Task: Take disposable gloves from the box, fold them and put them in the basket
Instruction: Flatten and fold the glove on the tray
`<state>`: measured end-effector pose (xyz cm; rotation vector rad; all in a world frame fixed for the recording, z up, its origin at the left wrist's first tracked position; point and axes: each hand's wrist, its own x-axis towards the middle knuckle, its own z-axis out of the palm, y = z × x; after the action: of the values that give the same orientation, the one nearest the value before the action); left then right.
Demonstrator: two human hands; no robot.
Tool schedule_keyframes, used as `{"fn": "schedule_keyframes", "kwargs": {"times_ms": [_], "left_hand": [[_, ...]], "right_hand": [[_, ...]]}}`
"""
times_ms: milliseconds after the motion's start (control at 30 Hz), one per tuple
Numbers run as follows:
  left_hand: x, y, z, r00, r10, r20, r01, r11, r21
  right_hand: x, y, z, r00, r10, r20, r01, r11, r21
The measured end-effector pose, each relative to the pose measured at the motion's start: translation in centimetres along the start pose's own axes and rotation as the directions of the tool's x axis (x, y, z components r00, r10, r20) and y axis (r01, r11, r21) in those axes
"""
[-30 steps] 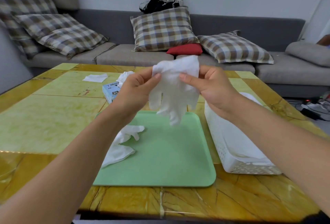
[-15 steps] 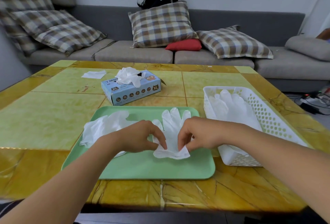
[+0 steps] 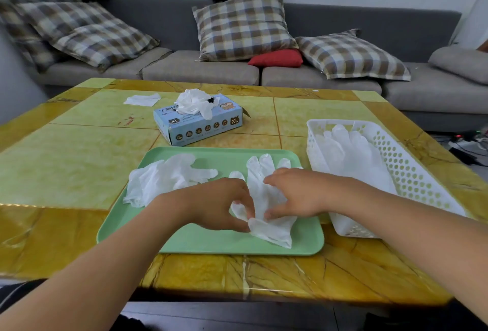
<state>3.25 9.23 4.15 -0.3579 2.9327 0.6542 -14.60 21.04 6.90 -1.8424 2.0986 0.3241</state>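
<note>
From the head view, a white glove [image 3: 260, 193] lies flat on the green tray [image 3: 211, 243]. The left hand [image 3: 216, 206] pinches its cuff, and the right hand [image 3: 293, 193] grasps its palm. Thin and clingy, it may bunch or spring open before reaching the basket [image 3: 412, 169].

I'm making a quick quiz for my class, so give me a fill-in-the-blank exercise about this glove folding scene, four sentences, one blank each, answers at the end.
1. Both hands work a white glove that lies on the ______ tray.
2. The glove box carries the size mark ______.
3. The white basket stands to the ______ of the tray.
4. A second loose glove lies on the tray beside the ______ hand.

Missing words: green; XL; right; left
</note>
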Motion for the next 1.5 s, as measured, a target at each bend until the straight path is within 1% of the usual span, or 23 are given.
{"fn": "schedule_keyframes", "kwargs": {"times_ms": [100,200,267,300,333,400,467,500,567,667,733,800,933,1033,1100,1133,1200,1267,1300,1367,1433,1467,1500], "left_hand": [[-0.1,0.1,0.7,0.999,0.028,-0.044,-0.028,1.000,0.012],[-1.0,0.0,0.3,0.999,0.031,-0.023,-0.032,0.998,-0.045],[-2.7,-0.8,-1.2,0.994,-0.027,-0.106,0.013,0.991,-0.130],[-3.1,-1.1,-2.2,0.979,-0.050,-0.196,0.020,0.988,-0.150],[-3.7,-1.9,-3.3,0.946,-0.086,-0.313,0.040,0.987,-0.153],[-5.1,-4.2,-5.0,0.825,-0.219,-0.521,0.170,0.975,-0.141],[-6.4,-6.8,-6.0,0.719,-0.384,-0.579,0.379,0.915,-0.136],[-7.2,-8.1,-6.0,0.706,-0.459,-0.540,0.473,0.873,-0.123],[-8.0,-9.5,-5.7,0.744,-0.537,-0.398,0.557,0.827,-0.076],[-8.9,-10.7,-5.0,0.829,-0.526,-0.188,0.521,0.850,-0.081],[-9.0,-11.5,-4.7,0.855,-0.510,-0.091,0.504,0.860,-0.079],[-8.9,-12.1,-4.4,0.864,-0.498,-0.069,0.497,0.867,-0.037],[-8.3,-12.6,-4.2,0.865,-0.490,-0.111,0.492,0.871,-0.008],[-7.9,-12.8,-4.1,0.851,-0.504,-0.147,0.512,0.859,0.018],[-7.6,-12.9,-4.0,0.830,-0.531,-0.173,0.543,0.839,0.033],[-7.4,-13.0,-4.0,0.817,-0.545,-0.187,0.560,0.827,0.038],[-7.1,-13.2,-3.9,0.796,-0.566,-0.216,0.586,0.810,0.038],[-6.9,-13.1,-4.0,0.782,-0.581,-0.226,0.606,0.794,0.052],[-6.8,-12.7,-4.3,0.784,-0.584,-0.210,0.607,0.792,0.066],[-6.6,-11.0,-5.5,0.803,-0.567,-0.186,0.590,0.801,0.106],[-6.4,-8.3,-7.1,0.841,-0.478,-0.253,0.507,0.860,0.061],[-6.4,-6.8,-7.6,0.862,-0.418,-0.288,0.412,0.907,-0.084],[-5.9,-4.8,-7.9,0.890,-0.343,-0.300,0.262,0.924,-0.280]], "right_hand": [[0.9,-0.9,1.2,0.991,0.078,0.107,-0.074,0.997,-0.039],[0.9,-1.1,1.2,0.992,0.085,0.092,-0.081,0.996,-0.037],[0.9,-1.5,0.3,0.992,0.096,0.086,-0.086,0.990,-0.108],[0.6,-1.5,-0.3,0.994,0.093,0.049,-0.086,0.987,-0.139],[0.5,-2.0,-1.0,0.998,0.061,-0.021,-0.064,0.988,-0.143],[1.1,-4.1,-2.2,0.974,-0.055,-0.219,0.045,0.998,-0.049],[2.7,-7.2,-2.8,0.908,-0.145,-0.393,0.214,0.967,0.138],[3.8,-9.2,-2.8,0.881,-0.163,-0.443,0.283,0.934,0.219],[6.1,-12.5,-2.3,0.879,-0.181,-0.441,0.337,0.889,0.308],[8.8,-15.8,-0.5,0.904,-0.258,-0.342,0.346,0.911,0.226],[9.6,-16.0,0.4,0.899,-0.267,-0.347,0.363,0.897,0.251],[9.3,-15.0,0.9,0.881,-0.278,-0.382,0.404,0.864,0.302],[7.9,-12.9,1.8,0.867,-0.328,-0.376,0.441,0.855,0.271],[6.5,-11.7,1.4,0.899,-0.288,-0.329,0.413,0.808,0.421],[5.2,-10.7,-0.2,0.928,-0.220,-0.302,0.369,0.662,0.652],[4.6,-10.0,-1.3,0.938,-0.193,-0.286,0.345,0.547,0.762],[3.1,-8.5,-4.1,0.955,-0.158,-0.251,0.284,0.244,0.927],[1.5,-7.0,-6.8,0.959,-0.107,-0.264,0.259,-0.060,0.964],[0.7,-6.3,-7.9,0.958,-0.070,-0.278,0.263,-0.167,0.950],[-1.1,-5.0,-9.2,0.952,-0.001,-0.306,0.293,-0.290,0.911],[-2.4,-3.9,-9.2,0.949,0.054,-0.311,0.311,-0.343,0.887],[-2.6,-3.5,-8.9,0.950,0.065,-0.305,0.307,-0.363,0.880],[-2.8,-3.0,-8.3,0.955,0.068,-0.289,0.293,-0.376,0.879]]}}
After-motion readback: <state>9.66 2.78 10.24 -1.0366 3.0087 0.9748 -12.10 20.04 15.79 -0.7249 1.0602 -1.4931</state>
